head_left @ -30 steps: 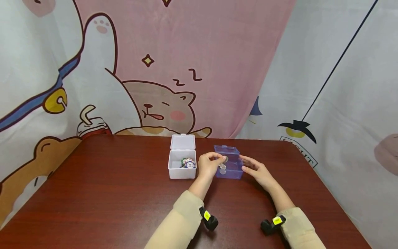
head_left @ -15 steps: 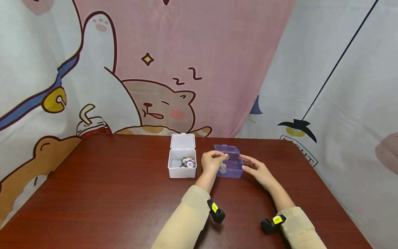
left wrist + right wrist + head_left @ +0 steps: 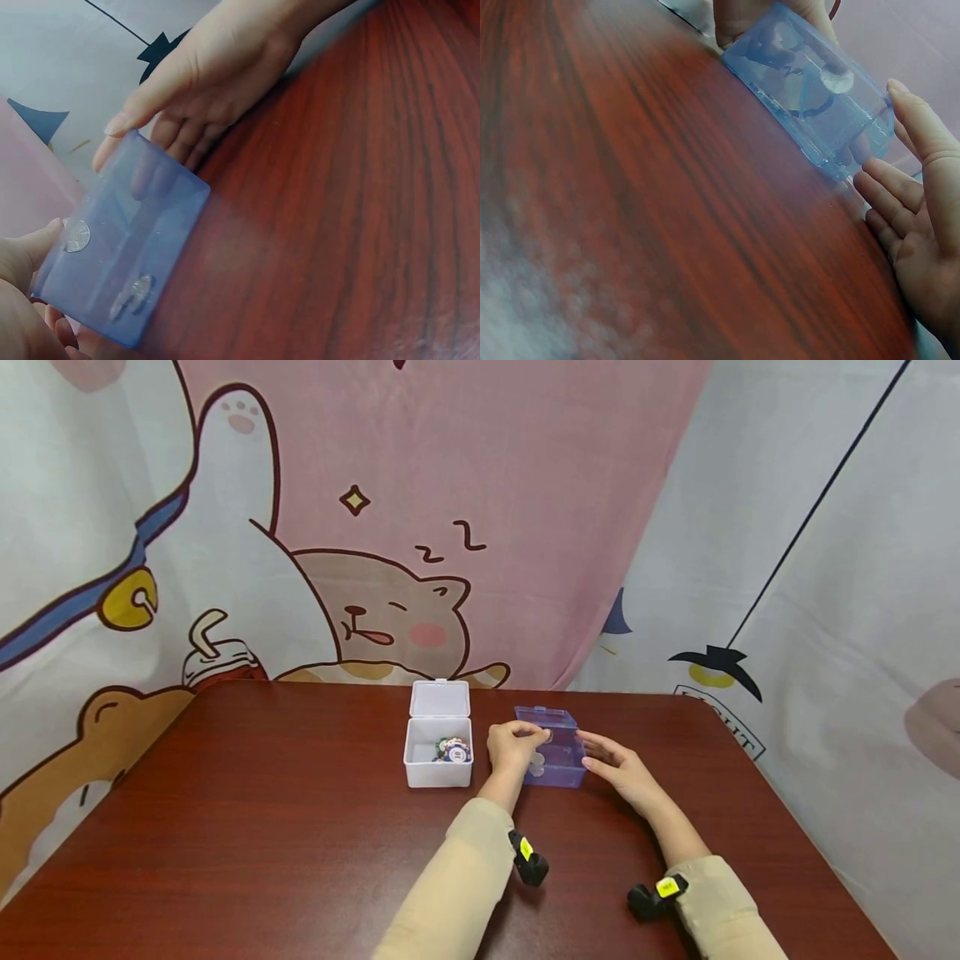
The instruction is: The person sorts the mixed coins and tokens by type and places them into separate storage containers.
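Observation:
A see-through blue plastic box [image 3: 557,775] stands on the table with its lid raised at the back. My left hand [image 3: 512,750] reaches over its left side and pinches a silver coin [image 3: 77,235] between thumb and fingertips, at the box opening. Inside, a few more silver coins [image 3: 139,289] lie near the front left, seen through the wall. At the right side, my right hand [image 3: 621,774] rests against the box with thumb [image 3: 909,105] at the rim and fingers extended along the wall, holding nothing else.
Left of the blue box stands a white box [image 3: 438,776], lid flipped back, with several poker chips [image 3: 454,750] in its right half. Both boxes rest on a dark red-brown wooden table [image 3: 262,827]. A printed cartoon curtain [image 3: 525,485] hangs behind the table.
My left hand has moved a little right with the coin, farther over the blue box. My right hand keeps its place at the box's right side.

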A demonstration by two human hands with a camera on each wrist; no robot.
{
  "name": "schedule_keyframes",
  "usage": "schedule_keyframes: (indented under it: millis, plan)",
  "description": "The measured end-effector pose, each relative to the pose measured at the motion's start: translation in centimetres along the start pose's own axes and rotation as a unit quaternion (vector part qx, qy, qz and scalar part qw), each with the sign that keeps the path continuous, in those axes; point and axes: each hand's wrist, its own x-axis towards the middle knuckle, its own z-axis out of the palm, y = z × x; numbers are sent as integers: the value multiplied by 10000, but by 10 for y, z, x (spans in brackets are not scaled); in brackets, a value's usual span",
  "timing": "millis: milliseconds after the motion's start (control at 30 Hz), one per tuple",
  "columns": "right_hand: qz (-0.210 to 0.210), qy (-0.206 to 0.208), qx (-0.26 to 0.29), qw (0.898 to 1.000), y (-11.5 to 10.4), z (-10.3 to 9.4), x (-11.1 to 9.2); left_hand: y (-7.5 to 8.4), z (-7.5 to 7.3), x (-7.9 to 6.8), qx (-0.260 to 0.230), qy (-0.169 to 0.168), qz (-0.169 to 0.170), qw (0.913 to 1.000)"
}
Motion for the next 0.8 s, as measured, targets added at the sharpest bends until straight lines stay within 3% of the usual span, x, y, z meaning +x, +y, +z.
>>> schedule_keyframes:
  millis: [133,367,600,800]
  plan:
    - [4,-7,-67,10000,0,0,0,-4,2,0,-241,-108,-192,9995]
    - [86,-8,-142,9999,-2,-1,0,-8,5,1,-143,-71,-163,9997]
    - [40,7,-201,9998,-1,0,0,-5,3,1,459,179,234,9985]
    - [-77,-39,-31,10000,-1,0,0,0,-3,-1,503,188,433,9976]
